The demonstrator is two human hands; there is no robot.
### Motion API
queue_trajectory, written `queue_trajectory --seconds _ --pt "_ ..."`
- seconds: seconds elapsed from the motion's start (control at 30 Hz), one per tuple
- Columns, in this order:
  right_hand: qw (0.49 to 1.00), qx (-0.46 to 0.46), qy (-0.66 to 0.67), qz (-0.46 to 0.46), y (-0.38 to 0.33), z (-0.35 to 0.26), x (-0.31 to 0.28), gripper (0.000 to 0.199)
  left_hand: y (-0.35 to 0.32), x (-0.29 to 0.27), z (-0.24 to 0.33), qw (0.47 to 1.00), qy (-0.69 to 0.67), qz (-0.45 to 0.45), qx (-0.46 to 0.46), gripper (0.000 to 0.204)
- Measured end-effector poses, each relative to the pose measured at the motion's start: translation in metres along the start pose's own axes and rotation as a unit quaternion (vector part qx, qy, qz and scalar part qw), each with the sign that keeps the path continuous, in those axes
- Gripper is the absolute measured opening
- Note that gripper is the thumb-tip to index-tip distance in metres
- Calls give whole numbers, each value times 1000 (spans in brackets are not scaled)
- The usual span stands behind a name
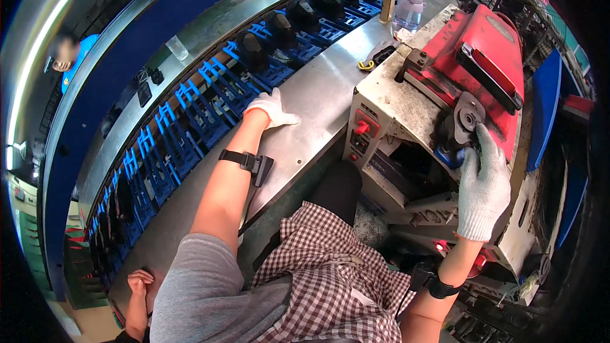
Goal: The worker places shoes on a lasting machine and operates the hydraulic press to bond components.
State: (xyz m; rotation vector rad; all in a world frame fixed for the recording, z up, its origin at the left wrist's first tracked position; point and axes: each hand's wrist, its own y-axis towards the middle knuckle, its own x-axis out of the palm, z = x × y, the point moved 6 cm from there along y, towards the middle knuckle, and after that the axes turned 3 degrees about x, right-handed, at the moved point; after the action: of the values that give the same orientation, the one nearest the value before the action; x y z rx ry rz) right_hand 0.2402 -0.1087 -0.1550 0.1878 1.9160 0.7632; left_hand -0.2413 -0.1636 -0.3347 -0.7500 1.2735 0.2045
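My left hand (273,110), in a white glove, rests on the metal bench top (318,105) beside the conveyor. Its thumb is spread and nothing is in it. At the red-topped machine (438,51), my right hand (486,181) wears a white knit glove. Its fingers are bent against the grey metal head (468,114), next to a small blue piece (452,157); what they grip, if anything, is hidden. A red switch (362,127) sits on the machine's front panel.
Blue racks (187,95) line the curved conveyor, with several black caps or shoe-like items (279,28) on them. A clear bottle (408,9) stands behind the machine. Another person's hand (140,281) is at lower left; a further person (79,57) stands beyond the blue beam.
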Motion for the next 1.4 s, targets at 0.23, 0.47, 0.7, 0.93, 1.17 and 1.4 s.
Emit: queue_trajectory --seconds 0.23,0.47,0.7,0.93,1.17,1.4 --pt "1000 10 -2 -3 0 1 1 45 -2 -2 1 1000 -5 -10 -7 143" --pt "1000 -1 1 6 0 0 -1 43 -3 -1 1 1000 -4 -11 -9 143" --pt "1000 10 6 -1 1 0 -1 43 -2 0 0 1000 0 -6 -9 143" --pt "1000 11 -6 -1 1 2 0 45 -14 -7 6 1000 3 13 -1 135" --pt "1000 9 -6 -20 0 3 3 45 -16 0 -40 980 -143 118 71 106" --pt "1000 -10 -12 -15 2 -4 3 43 2 17 -261 404 -812 369 -204 82"
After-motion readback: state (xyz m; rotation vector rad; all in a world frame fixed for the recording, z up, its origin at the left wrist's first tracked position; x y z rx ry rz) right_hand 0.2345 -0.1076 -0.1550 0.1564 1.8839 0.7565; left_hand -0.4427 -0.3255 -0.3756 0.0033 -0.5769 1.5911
